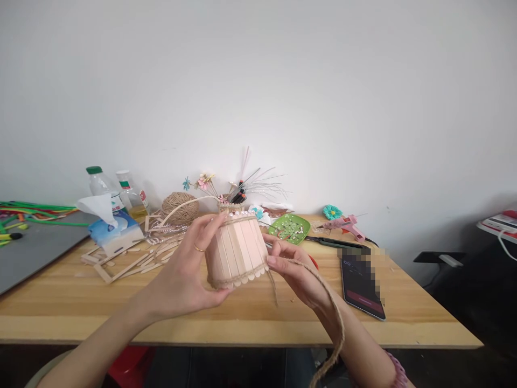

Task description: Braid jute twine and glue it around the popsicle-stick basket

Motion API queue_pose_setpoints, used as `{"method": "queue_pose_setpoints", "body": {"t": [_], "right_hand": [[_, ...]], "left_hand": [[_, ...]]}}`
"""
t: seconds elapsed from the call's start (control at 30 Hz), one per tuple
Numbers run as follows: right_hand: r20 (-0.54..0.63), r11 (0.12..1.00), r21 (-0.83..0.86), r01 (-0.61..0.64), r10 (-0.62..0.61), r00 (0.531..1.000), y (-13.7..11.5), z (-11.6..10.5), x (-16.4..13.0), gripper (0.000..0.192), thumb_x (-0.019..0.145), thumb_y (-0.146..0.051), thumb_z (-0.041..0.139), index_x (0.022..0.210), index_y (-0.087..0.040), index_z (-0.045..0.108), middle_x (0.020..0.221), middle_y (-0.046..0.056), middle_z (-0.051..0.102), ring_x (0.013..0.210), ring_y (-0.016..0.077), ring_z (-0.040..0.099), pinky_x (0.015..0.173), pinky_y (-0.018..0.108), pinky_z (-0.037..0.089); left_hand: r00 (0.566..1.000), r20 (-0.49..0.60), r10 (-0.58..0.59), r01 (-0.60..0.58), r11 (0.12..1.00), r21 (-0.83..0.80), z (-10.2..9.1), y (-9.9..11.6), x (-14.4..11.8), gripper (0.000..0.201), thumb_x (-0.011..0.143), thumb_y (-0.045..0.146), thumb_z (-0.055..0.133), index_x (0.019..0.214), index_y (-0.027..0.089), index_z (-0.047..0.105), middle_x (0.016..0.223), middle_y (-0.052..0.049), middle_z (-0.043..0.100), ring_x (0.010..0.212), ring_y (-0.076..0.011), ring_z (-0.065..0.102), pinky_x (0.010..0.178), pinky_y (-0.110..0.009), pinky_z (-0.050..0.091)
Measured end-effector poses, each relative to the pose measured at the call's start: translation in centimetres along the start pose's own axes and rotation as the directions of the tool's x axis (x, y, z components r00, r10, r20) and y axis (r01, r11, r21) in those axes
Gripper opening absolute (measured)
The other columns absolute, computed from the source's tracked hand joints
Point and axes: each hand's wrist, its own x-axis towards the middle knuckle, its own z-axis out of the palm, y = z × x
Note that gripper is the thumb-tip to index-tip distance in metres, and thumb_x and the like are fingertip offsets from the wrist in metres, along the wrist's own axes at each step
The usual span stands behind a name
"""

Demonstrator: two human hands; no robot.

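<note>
Above the table, my left hand (189, 269) grips the left side of a basket made of upright craft sticks (238, 245), fingers at the top and thumb at the bottom. White beads line part of its upper edge, and twine bands run near both ends. At the lower right of the basket, my right hand (293, 267) pinches a jute cord (335, 307) between thumb and fingers. One length of the cord hangs over my right forearm toward the floor. A thin loose end dangles below the basket.
Behind stand a ball of twine (180, 207), a tissue box (115, 231), two bottles and a pen holder with flowers. Loose craft sticks (153, 258) lie left. Toward the right are a green dish (288, 229), a pink glue gun (349, 225) and a phone (361, 285).
</note>
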Motion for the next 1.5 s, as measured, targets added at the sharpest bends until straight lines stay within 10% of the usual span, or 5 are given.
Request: {"method": "queue_pose_setpoints", "body": {"t": [0.2,0.5,0.6,0.93,1.5], "right_hand": [[-0.126,0.991,0.080,0.104,-0.094,0.988,0.4,0.1,0.3,0.027,0.069,-0.026,0.071,0.055,-0.017,0.051,0.131,0.005,0.050,0.120,0.0257,0.045,0.096,0.038,0.033],[-0.284,0.946,0.137,0.295,-0.248,0.926,2.4,1.1,-0.4,0.021,0.073,-0.023,0.068,0.059,-0.018,0.053,0.125,0.005,0.055,0.111,0.0253,0.053,0.096,0.041,0.036],[-0.348,0.917,0.148,0.370,-0.302,0.887,3.0,1.7,-0.7,0.021,0.075,-0.023,0.066,0.060,-0.018,0.052,0.119,0.003,0.057,0.113,0.0237,0.051,0.098,0.041,0.034],[-0.462,0.864,0.019,0.503,-0.439,0.771,5.2,3.0,-2.0,0.018,0.079,-0.016,0.061,0.064,-0.018,0.051,0.122,0.001,0.051,0.116,0.0218,0.047,0.096,0.038,0.035],[-0.377,0.793,-0.098,0.601,-0.589,0.715,5.5,3.2,-3.6,0.011,0.079,-0.017,0.059,0.069,-0.019,0.054,0.125,0.003,0.045,0.113,0.0257,0.049,0.091,0.044,0.038]], "left_hand": [[0.960,-0.119,-0.253,0.201,0.921,-0.333,2.0,-1.9,0.1,0.122,0.057,0.037,0.079,0.140,0.033,-0.011,0.152,-0.008,-0.009,0.138,-0.0314,-0.005,0.109,-0.053,0.011],[0.832,0.035,-0.554,0.141,0.149,-0.979,5.7,-0.5,-0.7,0.073,0.054,0.032,0.081,0.119,0.027,0.047,0.127,-0.007,0.050,0.120,-0.0300,0.044,0.091,-0.038,0.043],[0.772,-0.042,-0.634,0.027,0.098,-0.995,5.7,0.1,-0.9,0.063,0.055,0.042,0.079,0.110,0.026,0.053,0.124,-0.006,0.051,0.117,-0.0307,0.046,0.091,-0.041,0.043],[0.860,0.145,-0.488,0.098,-0.120,-0.988,6.4,2.9,-1.5,0.099,0.049,0.024,0.084,0.133,0.033,0.032,0.135,-0.008,0.047,0.126,-0.0317,0.038,0.103,-0.045,0.032],[0.872,0.037,-0.488,0.014,-0.050,-0.999,7.1,3.2,-2.0,0.092,0.037,0.025,0.088,0.119,0.025,0.045,0.118,-0.010,0.058,0.116,-0.0351,0.048,0.098,-0.046,0.038]]}}
